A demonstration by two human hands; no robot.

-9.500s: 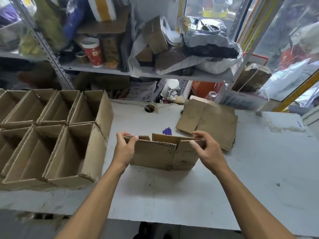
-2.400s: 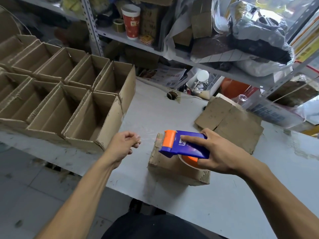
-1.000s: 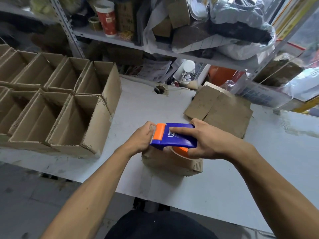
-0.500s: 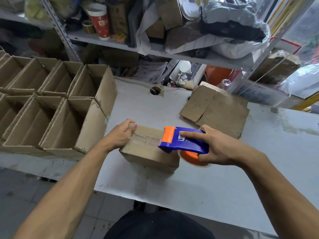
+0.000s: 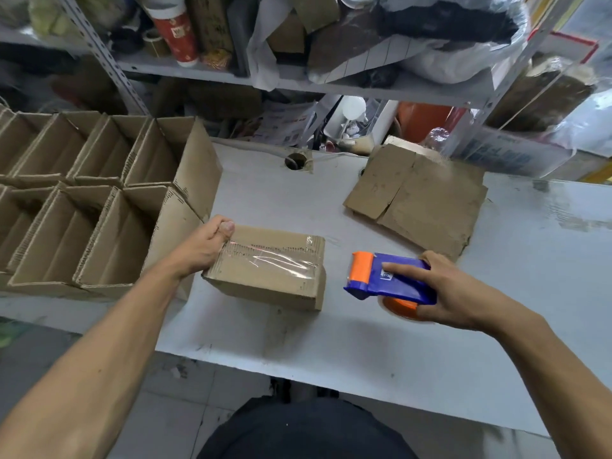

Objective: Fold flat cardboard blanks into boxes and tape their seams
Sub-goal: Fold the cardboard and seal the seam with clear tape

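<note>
A small cardboard box (image 5: 265, 270) lies on the white table (image 5: 331, 342), its taped seam facing up with a shiny strip of clear tape along it. My left hand (image 5: 205, 243) grips the box's left end, thumb on top. To the right of the box, my right hand (image 5: 453, 293) holds a blue and orange tape dispenser (image 5: 387, 279) just above the table, clear of the box. A stack of flat cardboard blanks (image 5: 420, 197) lies at the back right of the table.
Several open folded boxes (image 5: 99, 207) stand in rows on the left of the table. A cluttered metal shelf (image 5: 298, 84) runs behind the table. A cable hole (image 5: 295, 160) sits at the table's back edge. The table's front edge is near my body.
My right hand has pulled the tape dispenser off the box's right end and away to the right. The tape strip now lies along the seam. My left hand still holds the box's left end.
</note>
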